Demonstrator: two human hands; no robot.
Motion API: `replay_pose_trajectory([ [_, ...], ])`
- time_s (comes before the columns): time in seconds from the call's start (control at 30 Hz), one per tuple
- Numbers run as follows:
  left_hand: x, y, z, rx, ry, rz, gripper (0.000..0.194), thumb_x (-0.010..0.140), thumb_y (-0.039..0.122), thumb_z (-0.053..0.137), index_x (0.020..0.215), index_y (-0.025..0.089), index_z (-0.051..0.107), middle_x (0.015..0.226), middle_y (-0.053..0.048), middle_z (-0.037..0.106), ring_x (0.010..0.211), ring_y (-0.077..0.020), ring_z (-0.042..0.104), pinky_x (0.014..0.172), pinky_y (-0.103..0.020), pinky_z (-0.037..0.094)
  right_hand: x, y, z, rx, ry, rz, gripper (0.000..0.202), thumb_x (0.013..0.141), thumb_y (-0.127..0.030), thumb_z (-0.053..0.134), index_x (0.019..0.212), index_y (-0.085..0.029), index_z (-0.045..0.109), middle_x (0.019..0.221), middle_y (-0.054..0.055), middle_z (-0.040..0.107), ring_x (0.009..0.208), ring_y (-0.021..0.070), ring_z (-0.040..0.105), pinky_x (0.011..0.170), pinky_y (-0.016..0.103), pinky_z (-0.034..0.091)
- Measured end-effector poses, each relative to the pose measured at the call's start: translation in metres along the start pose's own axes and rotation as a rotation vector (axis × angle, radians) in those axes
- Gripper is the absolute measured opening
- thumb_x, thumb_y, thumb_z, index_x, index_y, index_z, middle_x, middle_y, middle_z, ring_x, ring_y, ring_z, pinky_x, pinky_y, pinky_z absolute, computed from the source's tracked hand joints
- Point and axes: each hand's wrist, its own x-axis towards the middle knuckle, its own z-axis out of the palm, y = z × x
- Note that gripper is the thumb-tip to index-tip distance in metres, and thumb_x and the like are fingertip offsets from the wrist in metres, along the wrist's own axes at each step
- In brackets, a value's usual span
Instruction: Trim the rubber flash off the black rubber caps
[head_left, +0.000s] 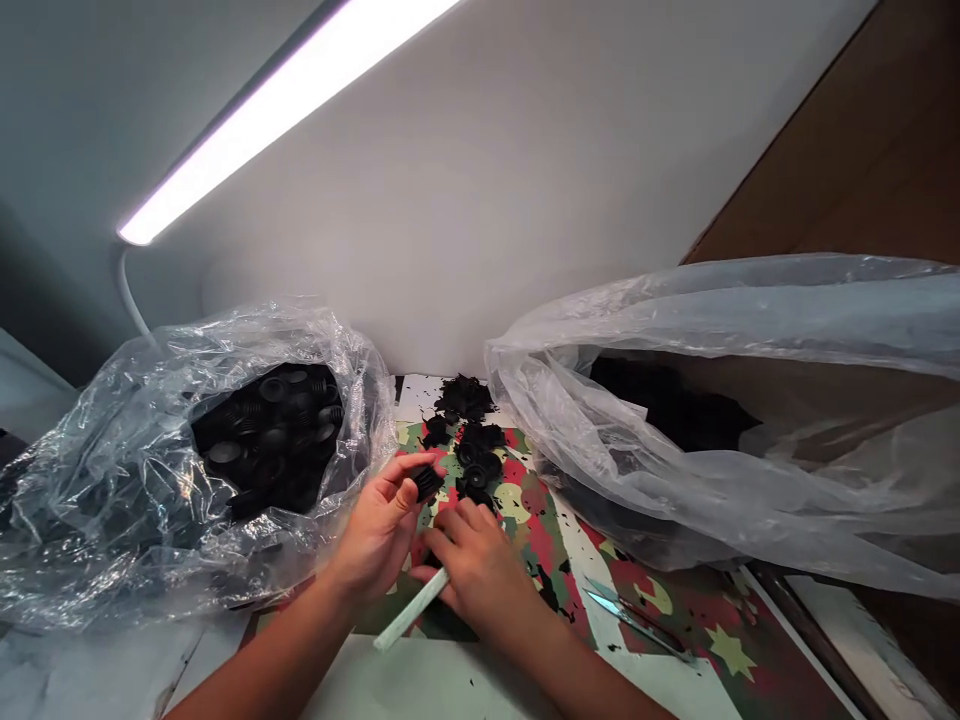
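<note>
Left hand (381,535): black ribbed part (428,484) gripped between thumb and fingers, held above the worktop, just left of the loose black parts (478,468); grip closed on it.
Right hand (478,568): grip closed around a pale stick (411,610), held just beside the left hand.
Left bag (79,510): clear plastic, filled with black ribbed parts, crowded up to the left hand.
Right bag (720,315): clear plastic, mouth facing the worktop, dark contents inside.
Worktop cover: patterned sheet (540,535), littered with black scraps; white sheet (375,680) near the forearms.
Scrap heap (463,398): piled at the back, behind the loose parts.
Metal tool (637,620): laid right of the right hand, below the right bag; type not clear.
Lamp (285,120): lit, slanted over the left side, top end cut off.
Hidden: stick's far end covered by the right hand; right bag's contents too dark to be told apart.
Count: 2 bags, 1 stick, 1 metal tool, 1 lamp, 1 part in the left hand; loose parts overlapped, not countable.
</note>
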Motion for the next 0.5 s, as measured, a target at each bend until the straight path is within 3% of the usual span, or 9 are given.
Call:
replay_pose_trajectory([
  [0.1, 0.0, -0.005, -0.002, 0.043, -0.025, 0.025, 0.055, 0.054, 0.049, 0.098, 0.098, 0.022, 0.08, 0.095, -0.005, 0.075, 0.093, -0.0193, 0.067, 0.086, -0.028, 0.053, 0.003, 0.006, -0.018, 0.285, 0.066, 0.138, 0.034, 0.104, -0.046, 0.052, 0.091, -0.021, 0.071, 0.088, 0.006, 0.072, 0.08, 0.0215, 0.055, 0.072, 0.035, 0.043],
  [0.2, 0.001, -0.009, -0.004, 0.156, -0.05, 0.064, 0.05, 0.055, 0.043, 0.099, 0.095, 0.021, 0.08, 0.097, -0.006, 0.077, 0.099, -0.0229, 0.068, 0.088, -0.03, 0.053, 0.006, 0.01, -0.033, 0.536, 0.116, 0.316, 0.051, 0.108, -0.05, 0.039, 0.072, -0.022, 0.062, 0.069, 0.002, 0.062, 0.07, 0.0185, 0.051, 0.067, 0.032, 0.041],
  [0.33, 0.001, -0.012, -0.003, 0.444, -0.117, 0.106, 0.04, 0.067, 0.028, 0.093, 0.104, 0.022, 0.08, 0.104, -0.007, 0.079, 0.099, -0.0237, 0.069, 0.09, -0.033, 0.053, 0.007, 0.016, -0.039, 0.752, 0.047, 0.5, 0.052, 0.1, -0.061, 0.049, 0.066, -0.022, 0.053, 0.065, -0.002, 0.051, 0.062, 0.0153, 0.047, 0.058, 0.028, 0.038],
  [0.4, -0.001, -0.011, -0.001, 0.6, -0.141, 0.169, 0.039, 0.071, 0.025, 0.089, 0.108, 0.022, 0.08, 0.104, -0.008, 0.079, 0.097, -0.0238, 0.069, 0.088, -0.034, 0.053, 0.007, 0.019, -0.039, 0.785, 0.018, 0.54, 0.051, 0.1, -0.061, 0.049, 0.067, -0.022, 0.05, 0.065, -0.003, 0.047, 0.06, 0.0142, 0.044, 0.056, 0.027, 0.037],
  [0.5, -0.002, -0.005, 0.001, 0.78, -0.179, 0.204, 0.034, 0.072, 0.024, 0.086, 0.105, 0.021, 0.08, 0.101, -0.008, 0.08, 0.092, -0.0239, 0.07, 0.082, -0.033, 0.054, 0.006, 0.021, -0.038, 0.689, 0.026, 0.461, 0.051, 0.102, -0.056, 0.046, 0.064, -0.022, 0.046, 0.063, -0.002, 0.047, 0.06, 0.0146, 0.043, 0.057, 0.027, 0.035],
])
